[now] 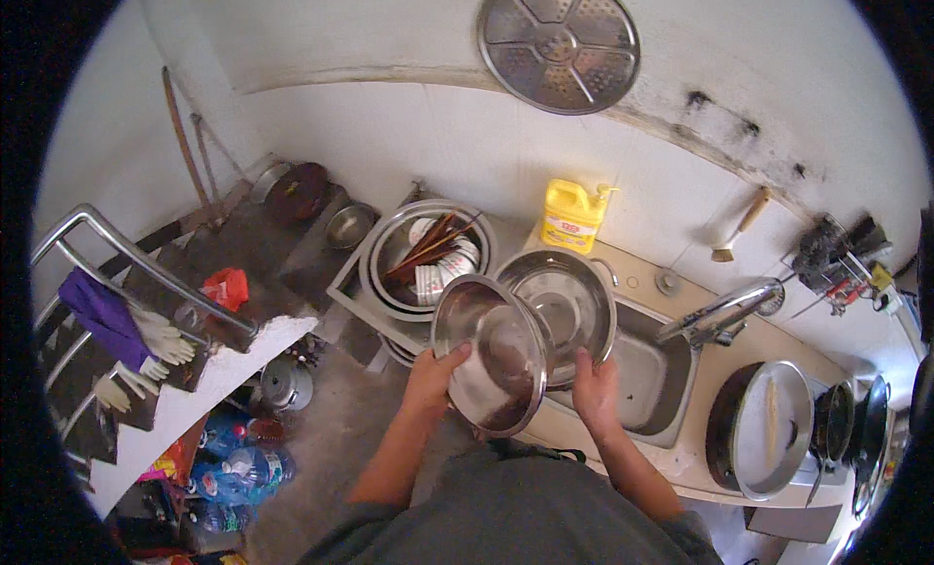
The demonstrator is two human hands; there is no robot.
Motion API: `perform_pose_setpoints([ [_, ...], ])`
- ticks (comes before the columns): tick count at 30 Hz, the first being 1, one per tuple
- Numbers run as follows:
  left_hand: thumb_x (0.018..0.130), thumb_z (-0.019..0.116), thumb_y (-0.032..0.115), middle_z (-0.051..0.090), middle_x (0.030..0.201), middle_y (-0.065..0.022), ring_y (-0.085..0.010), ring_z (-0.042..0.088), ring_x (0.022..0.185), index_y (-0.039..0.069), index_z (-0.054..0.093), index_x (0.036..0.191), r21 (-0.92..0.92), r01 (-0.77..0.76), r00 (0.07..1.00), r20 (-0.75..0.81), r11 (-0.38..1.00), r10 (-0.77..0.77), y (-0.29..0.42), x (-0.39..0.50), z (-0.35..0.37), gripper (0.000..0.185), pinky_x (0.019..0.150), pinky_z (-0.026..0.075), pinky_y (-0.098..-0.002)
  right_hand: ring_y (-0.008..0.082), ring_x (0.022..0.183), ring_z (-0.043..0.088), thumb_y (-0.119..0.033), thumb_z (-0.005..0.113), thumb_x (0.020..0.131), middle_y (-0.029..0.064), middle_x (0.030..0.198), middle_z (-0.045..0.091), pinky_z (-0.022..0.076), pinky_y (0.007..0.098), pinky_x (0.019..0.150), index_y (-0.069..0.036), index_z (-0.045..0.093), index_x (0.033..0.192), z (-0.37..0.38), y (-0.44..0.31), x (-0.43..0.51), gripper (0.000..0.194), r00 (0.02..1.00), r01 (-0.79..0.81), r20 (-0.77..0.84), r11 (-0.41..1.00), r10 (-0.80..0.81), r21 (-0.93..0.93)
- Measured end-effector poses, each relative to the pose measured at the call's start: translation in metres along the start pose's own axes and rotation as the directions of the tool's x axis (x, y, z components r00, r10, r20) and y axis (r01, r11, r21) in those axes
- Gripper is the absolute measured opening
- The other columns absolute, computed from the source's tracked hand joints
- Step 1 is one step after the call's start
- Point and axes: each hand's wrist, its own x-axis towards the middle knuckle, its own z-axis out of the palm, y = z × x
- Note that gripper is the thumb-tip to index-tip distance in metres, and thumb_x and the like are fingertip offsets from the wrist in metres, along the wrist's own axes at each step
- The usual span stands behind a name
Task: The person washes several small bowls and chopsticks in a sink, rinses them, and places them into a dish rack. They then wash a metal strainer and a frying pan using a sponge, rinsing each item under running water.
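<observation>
My left hand (430, 382) grips the rim of a stainless steel basin (485, 368), thumb inside, and the basin tilts over the counter's front edge. With my right hand (596, 397) I hold a second stainless steel basin (576, 291) by its near rim. The first basin overlaps the left side of the second; whether they touch I cannot tell. Part of the sink (657, 368) shows behind my right hand. To the left, nested metal basins (376, 273) hold white patterned bowls (460, 262) and brown chopsticks (430, 251).
A yellow pump jug (573, 218) stands against the wall behind the basins. The chrome faucet (722, 313) reaches over the sink. At right sit a large pan (773, 433) and a smaller black pan (832, 423). A stair railing (146, 262) with gloves (164, 335) is at left.
</observation>
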Motion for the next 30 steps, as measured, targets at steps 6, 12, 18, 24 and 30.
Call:
perform_pose_setpoints([
  [6, 0.087, 0.067, 0.016, 0.067, 0.088, -0.0045, -0.0125, 0.063, 0.077, -0.002, 0.063, 0.101, 0.29, -0.128, 0.992, 0.036, 0.949, 0.123, -0.007, 0.001, 0.004, 0.022, 0.068, 0.049, -0.0278, 0.0189, 0.082, 0.059, -0.021, 0.049, 0.097, 0.0131, 0.092, 0.066, 0.0477, 0.035, 0.073, 0.006, 0.056, 0.11, -0.004, 0.044, -0.008, 0.031, 0.973, -0.215, -0.034, 0.949, 0.228, 0.23],
  [12, 0.087, 0.066, 0.021, 0.069, 0.083, -0.0114, -0.0178, 0.065, 0.074, -0.003, 0.061, 0.102, 0.69, -0.397, 0.889, 0.127, 0.605, 0.439, -0.017, 0.005, 0.02, 0.029, 0.069, 0.049, -0.0324, 0.0168, 0.059, 0.056, -0.023, 0.048, 0.099, 0.0082, 0.074, 0.064, 0.0465, 0.0333, 0.054, 0.004, 0.059, 0.103, -0.014, 0.07, -0.027, 0.029, 1.0, -0.003, -0.002, 0.982, 0.003, 0.187],
  [18, 0.088, 0.064, 0.025, 0.067, 0.081, -0.0171, -0.0215, 0.065, 0.072, -0.001, 0.059, 0.105, 0.73, -0.517, 0.835, 0.314, 0.447, 0.452, -0.019, 0.011, 0.033, 0.032, 0.068, 0.049, -0.0346, 0.0144, 0.053, 0.058, -0.01, 0.049, 0.094, 0.008, 0.069, 0.062, 0.0456, 0.0286, 0.044, 0.002, 0.056, 0.103, -0.033, 0.064, -0.046, 0.017, 0.94, -0.311, 0.208, 0.93, 0.27, 0.198],
  [24, 0.09, 0.063, 0.024, 0.066, 0.078, -0.0121, -0.0149, 0.061, 0.068, -0.001, 0.06, 0.108, 0.765, -0.495, 0.854, 0.341, 0.412, 0.393, -0.013, 0.002, 0.049, 0.031, 0.065, 0.048, -0.031, 0.0149, 0.051, 0.058, -0.021, 0.044, 0.1, 0.0079, 0.068, 0.061, 0.0462, 0.0291, 0.043, 0.002, 0.056, 0.102, -0.044, 0.069, -0.054, 0.026, 0.941, -0.335, 0.164, 0.892, 0.297, 0.304],
  [30, 0.093, 0.06, 0.02, 0.064, 0.077, -0.0024, -0.01, 0.054, 0.069, -0.001, 0.062, 0.108, 0.533, -0.628, 0.772, 0.337, 0.567, 0.539, -0.023, -0.007, 0.06, 0.026, 0.067, 0.046, -0.0258, 0.0131, 0.054, 0.058, -0.03, 0.039, 0.103, 0.0074, 0.074, 0.062, 0.0482, 0.0284, 0.045, 0.002, 0.053, 0.108, -0.053, 0.072, -0.068, 0.035, 0.955, -0.289, 0.152, 0.912, 0.254, 0.291],
])
